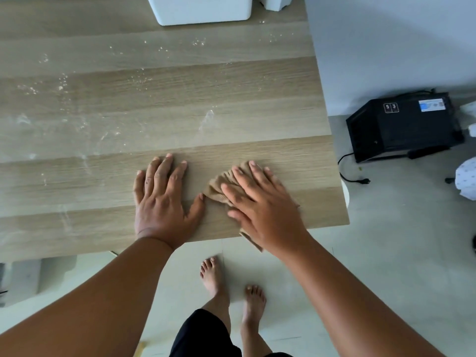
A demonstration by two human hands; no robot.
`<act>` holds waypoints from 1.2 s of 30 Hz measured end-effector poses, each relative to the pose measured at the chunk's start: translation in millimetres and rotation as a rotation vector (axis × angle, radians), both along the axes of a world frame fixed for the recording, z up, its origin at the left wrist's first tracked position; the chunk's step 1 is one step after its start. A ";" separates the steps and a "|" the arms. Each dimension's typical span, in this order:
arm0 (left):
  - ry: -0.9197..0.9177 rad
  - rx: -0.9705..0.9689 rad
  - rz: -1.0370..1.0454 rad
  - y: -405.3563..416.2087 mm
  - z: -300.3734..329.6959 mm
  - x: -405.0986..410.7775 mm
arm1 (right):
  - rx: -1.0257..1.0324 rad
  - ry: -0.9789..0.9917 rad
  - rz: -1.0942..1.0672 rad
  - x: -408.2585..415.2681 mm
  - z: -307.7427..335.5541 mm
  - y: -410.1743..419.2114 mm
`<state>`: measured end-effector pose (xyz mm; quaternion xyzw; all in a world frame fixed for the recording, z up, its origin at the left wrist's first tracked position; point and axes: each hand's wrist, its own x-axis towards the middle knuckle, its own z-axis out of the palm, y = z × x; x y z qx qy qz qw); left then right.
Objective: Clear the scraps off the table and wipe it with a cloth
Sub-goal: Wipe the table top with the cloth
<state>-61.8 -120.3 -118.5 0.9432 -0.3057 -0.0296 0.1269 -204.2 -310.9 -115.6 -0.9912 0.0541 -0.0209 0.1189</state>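
Cloth (221, 185): tan, bunched into folds, lying on the near right part of the table, close to its near edge; one corner hangs off that edge beneath the right wrist.
Right hand (260, 204): laid palm-down on top of the cloth, fingers straight and slightly spread, pressing rather than gripping; the outline is a little blurred.
Left hand (162, 199): flat on bare wood just beside the cloth, fingers extended and fanned, holding nothing; the thumb tip reaches the cloth's left edge, though actual contact cannot be judged.
Table (103, 104): pale wood-grain top running across the upper part of the view; its right corner is rounded.
Scraps (61, 85): fine whitish crumbs and powdery smears scattered over the left and far parts of the tabletop, well apart from both hands.
White container (203, 9): stands at the far edge of the table, cut off by the top of the view.
Black appliance (401, 124): sits on the floor to the right of the table, its cord trailing forward.
Bare feet (213, 274): on light floor tiles below the table's near edge.
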 end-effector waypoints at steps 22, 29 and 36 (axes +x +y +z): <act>0.013 -0.017 0.000 -1.2 4.1 -1.4 | 0.001 0.008 -0.087 31.1 2.8 4.1; 0.028 -0.006 0.001 -2.1 4.8 -1.6 | -0.036 0.015 -0.171 -25.2 3.8 -59.2; 0.022 -0.007 0.000 -1.3 3.2 -1.2 | -0.111 0.038 -0.533 89.2 7.0 -87.7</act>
